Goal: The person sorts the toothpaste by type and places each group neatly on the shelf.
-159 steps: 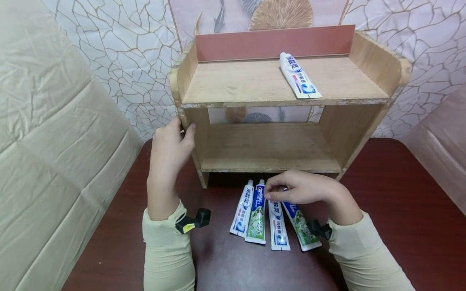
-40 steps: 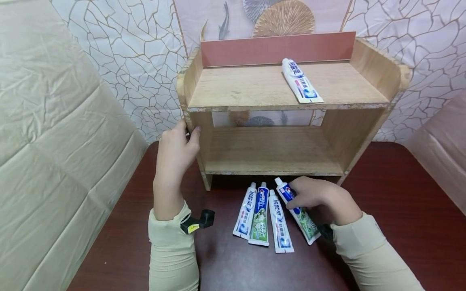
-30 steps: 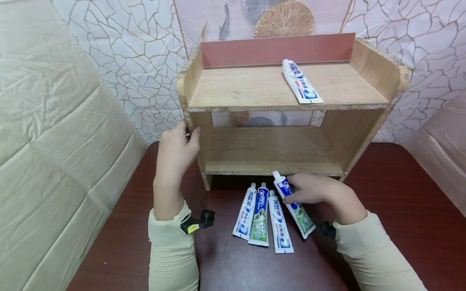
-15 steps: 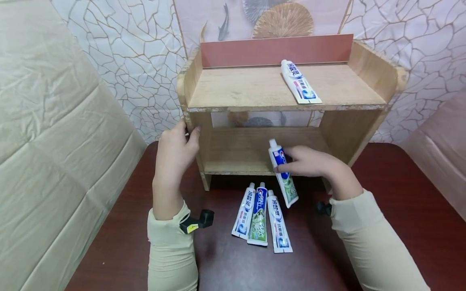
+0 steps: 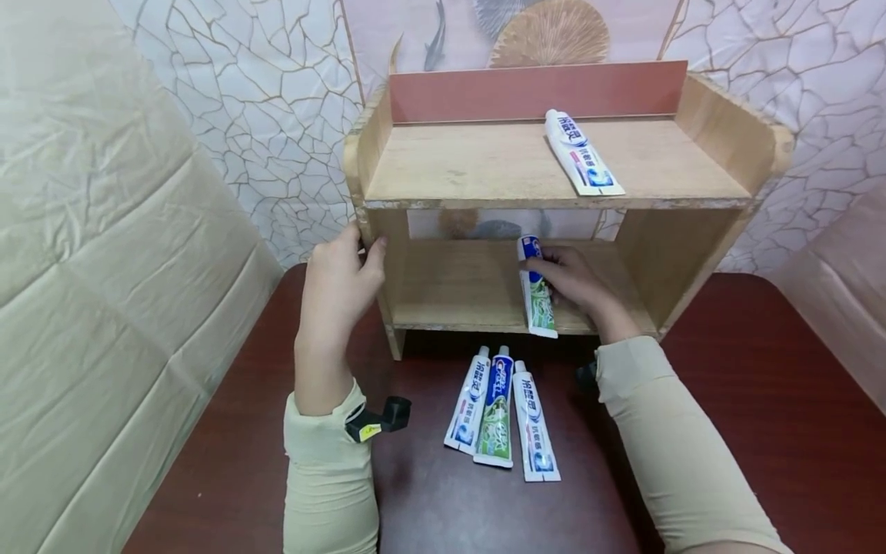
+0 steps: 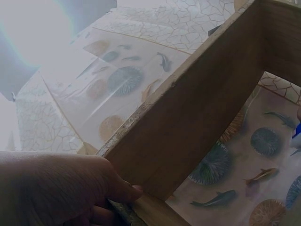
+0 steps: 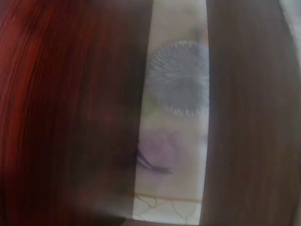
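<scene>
My right hand [image 5: 574,277] pinches a blue-and-green toothpaste tube [image 5: 538,304] between thumb and fingers, over the lower board [image 5: 457,288] of a small wooden shelf [image 5: 471,165]. The tube's bottom end overlaps that board's front edge; its cap is hidden under the top board. A sliver of the tube [image 6: 296,136] shows at the left wrist view's right edge. My left hand [image 5: 339,285] grips the shelf's left side panel [image 6: 188,103], thumb on the inner side. On the table lie a white tube [image 5: 467,404], a blue-and-green tube [image 5: 495,408] and another white tube [image 5: 535,431].
Another white toothpaste tube [image 5: 584,158] lies slanted on the top board, in front of a pink back strip [image 5: 484,96]. The shelf stands on a dark red table [image 5: 228,462], with patterned cloth [image 5: 263,92] behind. The right wrist view is blurred and shows no hand.
The right hand has taken the rightmost blue-and-green toothpaste tube off the table and carried it up and forward into the lower compartment. The left hand has kept its grip on the shelf.
</scene>
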`<action>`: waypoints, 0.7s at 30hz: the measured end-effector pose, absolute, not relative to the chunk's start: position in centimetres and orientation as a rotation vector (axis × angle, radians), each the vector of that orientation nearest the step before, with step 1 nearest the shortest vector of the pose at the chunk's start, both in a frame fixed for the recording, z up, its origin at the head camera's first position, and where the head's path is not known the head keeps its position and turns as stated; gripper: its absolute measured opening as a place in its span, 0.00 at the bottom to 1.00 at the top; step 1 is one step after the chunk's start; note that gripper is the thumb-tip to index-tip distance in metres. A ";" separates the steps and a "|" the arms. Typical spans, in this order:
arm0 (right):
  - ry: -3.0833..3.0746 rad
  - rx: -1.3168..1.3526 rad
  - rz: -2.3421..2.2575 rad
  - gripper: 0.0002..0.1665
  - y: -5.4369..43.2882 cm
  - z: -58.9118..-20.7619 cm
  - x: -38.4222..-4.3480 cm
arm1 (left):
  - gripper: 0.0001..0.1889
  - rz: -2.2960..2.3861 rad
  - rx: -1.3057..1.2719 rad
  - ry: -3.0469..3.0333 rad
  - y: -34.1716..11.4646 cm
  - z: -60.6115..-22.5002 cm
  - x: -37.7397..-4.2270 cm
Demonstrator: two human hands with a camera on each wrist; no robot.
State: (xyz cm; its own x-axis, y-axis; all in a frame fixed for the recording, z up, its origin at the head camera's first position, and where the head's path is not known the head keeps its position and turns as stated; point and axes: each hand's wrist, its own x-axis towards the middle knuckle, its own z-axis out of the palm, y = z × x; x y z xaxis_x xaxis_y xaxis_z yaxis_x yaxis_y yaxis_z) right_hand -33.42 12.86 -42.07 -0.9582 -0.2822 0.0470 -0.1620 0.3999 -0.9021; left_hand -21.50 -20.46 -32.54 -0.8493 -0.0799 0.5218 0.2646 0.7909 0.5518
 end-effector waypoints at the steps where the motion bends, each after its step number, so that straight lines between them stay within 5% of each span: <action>1: 2.560 -0.390 -1.634 0.28 12.8 -42.2 -33.6 | 0.14 -0.862 -0.138 -2.446 -20.4 -32.4 -21.5; 21: 2.708 -0.425 -1.594 0.26 12.6 -42.8 -33.3 | 0.13 -0.851 -0.117 -2.454 -20.1 -32.6 -21.3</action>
State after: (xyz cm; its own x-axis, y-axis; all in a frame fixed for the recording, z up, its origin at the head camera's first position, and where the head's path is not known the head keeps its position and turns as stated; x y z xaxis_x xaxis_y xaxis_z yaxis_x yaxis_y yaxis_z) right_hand -33.34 12.58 -42.81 -0.9636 -0.2143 0.1600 -0.2439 0.4587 -0.8545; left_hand -21.34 -20.05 -32.55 -0.8533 -0.0899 0.5135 0.2474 0.7972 0.5507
